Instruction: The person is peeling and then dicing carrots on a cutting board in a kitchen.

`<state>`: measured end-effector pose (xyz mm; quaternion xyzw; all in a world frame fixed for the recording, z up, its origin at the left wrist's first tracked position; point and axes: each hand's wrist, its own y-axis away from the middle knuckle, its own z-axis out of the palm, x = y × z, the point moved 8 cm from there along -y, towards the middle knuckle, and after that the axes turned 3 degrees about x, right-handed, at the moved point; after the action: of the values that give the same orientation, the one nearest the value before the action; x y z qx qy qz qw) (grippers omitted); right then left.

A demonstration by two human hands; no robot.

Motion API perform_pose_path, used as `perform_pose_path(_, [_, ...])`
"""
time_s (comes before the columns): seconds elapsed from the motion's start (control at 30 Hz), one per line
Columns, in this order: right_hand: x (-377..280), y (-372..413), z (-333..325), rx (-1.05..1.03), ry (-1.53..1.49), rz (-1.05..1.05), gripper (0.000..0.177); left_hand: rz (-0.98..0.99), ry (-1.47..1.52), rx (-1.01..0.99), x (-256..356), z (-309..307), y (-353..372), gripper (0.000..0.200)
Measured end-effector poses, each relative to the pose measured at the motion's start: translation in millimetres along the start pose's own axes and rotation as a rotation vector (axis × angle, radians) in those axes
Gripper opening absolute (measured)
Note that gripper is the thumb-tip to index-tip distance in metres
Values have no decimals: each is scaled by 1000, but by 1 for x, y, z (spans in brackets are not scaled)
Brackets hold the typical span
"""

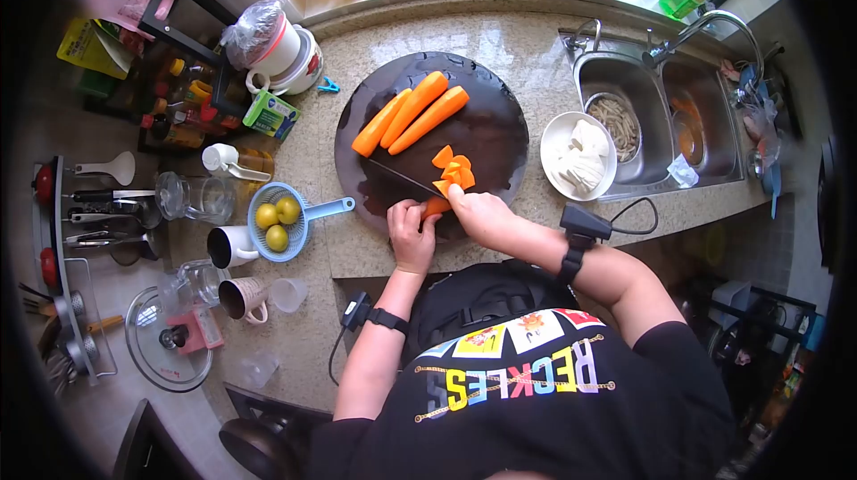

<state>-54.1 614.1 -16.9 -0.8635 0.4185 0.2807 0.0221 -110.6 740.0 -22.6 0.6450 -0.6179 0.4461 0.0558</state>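
Note:
A round dark cutting board (357,185) lies on the counter. Three peeled carrots (415,109) rest side by side on its upper left part. Cut orange carrot pieces (455,167) are heaped just above my hands. My left hand (412,234) has its fingers bent and pressed on a short carrot piece (436,206) near the board's lower edge. My right hand (478,215) is closed round a knife, its handle hidden by the fingers. The knife's dark blade (402,176) points up and left across the board, between the whole carrots and the cut pieces.
Right of the board stands a white bowl (578,156) with white food, then a double sink (638,78). To the left are a blue strainer (284,221) with yellow-green fruit, mugs (243,299), a glass jug (196,197) and a green box (270,116).

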Motion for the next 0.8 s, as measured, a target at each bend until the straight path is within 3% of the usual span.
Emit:
perform_pose_path(0.17, [23, 10, -7, -15, -18, 9, 21, 53, 20, -12, -4, 4, -7, 32])
perform_pose_path(0.33, [36, 15, -20, 132, -24, 8, 21, 67, -45, -17, -4, 14, -34, 35])
perform_pose_path(0.47, [37, 25, -23, 86, -26, 16, 20, 162, 0, -79, 9, 12, -18, 36])
perform_pose_path(0.8, [15, 57, -45, -43, -116, 63, 19, 41, 100, -49, 0, 3, -15, 27])
